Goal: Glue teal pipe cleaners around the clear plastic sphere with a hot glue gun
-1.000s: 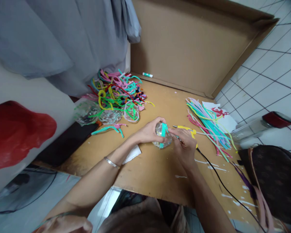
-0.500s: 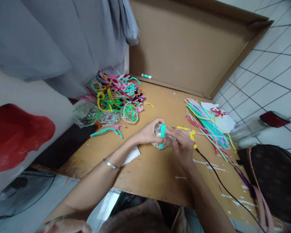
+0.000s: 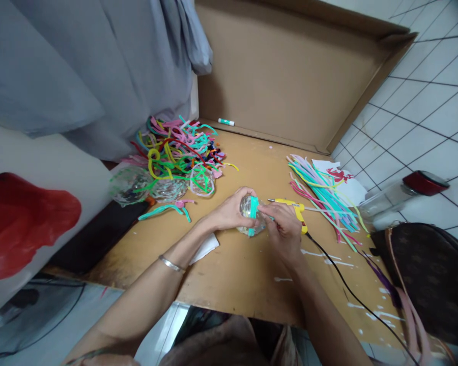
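My left hand [image 3: 233, 209] is wrapped round a clear, round plastic piece [image 3: 246, 207], its kind not plain, just above the table. A turquoise pipe cleaner [image 3: 253, 217] runs round this piece as a band. At its right side, my right hand [image 3: 285, 226] is closed in a pinch on what looks like the pipe cleaner's turquoise end; the fingertips partly hide it. Just behind the right hand lies a yellow glue gun [image 3: 298, 208], a glue stick poking from its back and its nozzle pointing left.
Left on the table [image 3: 229, 277] are piled colourful pipe cleaners [image 3: 175, 147], several clear round pieces [image 3: 170, 189] and a black flat object [image 3: 95, 239]. Straight pipe cleaners [image 3: 324, 188], a red-lidded bottle [image 3: 404, 190] and a brown bag [image 3: 431, 274] occupy the right. Cardboard [image 3: 275, 71] stands behind.
The whole view has shifted slightly, so most things appear a little further left. Both hands keep their grip on the clear piece and pipe cleaner, with hardly any movement.
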### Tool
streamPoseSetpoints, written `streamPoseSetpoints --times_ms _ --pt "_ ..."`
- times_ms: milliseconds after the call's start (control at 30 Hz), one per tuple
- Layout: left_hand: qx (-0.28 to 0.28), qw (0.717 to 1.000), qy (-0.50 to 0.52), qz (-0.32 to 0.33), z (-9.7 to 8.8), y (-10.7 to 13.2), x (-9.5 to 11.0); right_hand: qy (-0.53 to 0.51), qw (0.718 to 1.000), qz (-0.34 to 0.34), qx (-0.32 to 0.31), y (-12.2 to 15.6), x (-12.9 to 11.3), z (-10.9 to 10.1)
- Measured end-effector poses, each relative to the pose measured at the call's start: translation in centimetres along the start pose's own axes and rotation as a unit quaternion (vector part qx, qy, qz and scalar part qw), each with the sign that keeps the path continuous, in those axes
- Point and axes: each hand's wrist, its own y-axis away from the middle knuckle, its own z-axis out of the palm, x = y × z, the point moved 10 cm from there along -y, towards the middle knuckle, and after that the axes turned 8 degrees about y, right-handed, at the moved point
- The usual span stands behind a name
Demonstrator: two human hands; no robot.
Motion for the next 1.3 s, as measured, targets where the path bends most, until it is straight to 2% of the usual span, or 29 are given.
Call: streamPoseSetpoints --times_ms 133,367,567,800,1067,1300 --pt "0.026 0.997 -0.044 0.054 -0.4 0.0 0.9 -0.008 1.0 -0.007 0.005 -0.1 -0.2 -0.1" --pt "0.042 0.993 -0.068 0.091 -0.3 0.3 1.6 -0.011 1.0 0.007 0.001 -0.1 0.0 0.0" --pt "0.043 0.992 -0.064 0.1 -0.1 0.3 1.8 -0.006 1.0 0.01 0.003 0.0 0.3 0.0" --pt "0.049 0.995 -0.041 0.08 -0.4 0.6 1.6 0.007 1.0 0.014 0.007 -0.1 0.4 0.0" --pt "0.022 0.987 -0.065 0.142 -0.1 0.4 1.9 0.011 1.0 0.008 0.015 0.0 0.4 0.0" --pt "0.014 0.984 -0.083 0.156 0.1 0.4 2.5 0.02 1.0 0.006 0.014 0.1 0.7 0.1"
